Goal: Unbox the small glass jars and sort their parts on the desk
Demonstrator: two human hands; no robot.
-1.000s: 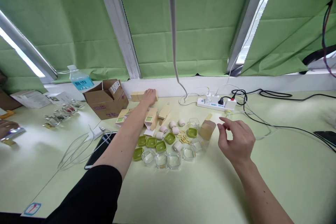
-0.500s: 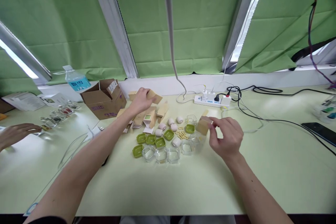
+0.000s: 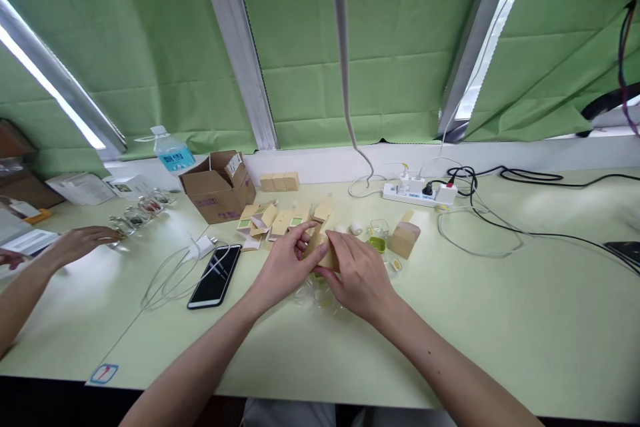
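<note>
The person's left hand (image 3: 285, 265) and right hand (image 3: 361, 273) meet around a small tan carton (image 3: 327, 257), held above the table (image 3: 280, 353). The left thumb lies against the carton, with the index finger bent at its upper side; the right hand's fingers are close together and pinch it from the other side, the thumb below. The remaining left fingertips are partly hidden, so how they press cannot be told

Taking the held carton as the clock's centre, clear containers (image 3: 324, 296) lie at 6 o'clock, partly covered by the hands. A green tray (image 3: 377, 244) lies near 3 o'clock, with an open carton (image 3: 404, 239) beyond it. At 2 o'clock are a white roll-shaped piece (image 3: 356, 228) and, farther off, a power strip (image 3: 415, 195). Open cartons (image 3: 260, 221) cluster at 10 o'clock, and a row of closed boxes (image 3: 279, 181) stands at 11 o'clock. The brown cardboard box (image 3: 215, 197) and the large bottle (image 3: 174, 152) are also toward 10 o'clock. A phone (image 3: 215, 277) lies at 9 o'clock; well past it, a co-worker's hand (image 3: 83, 242) reaches small glass bottles (image 3: 136, 215)
</note>
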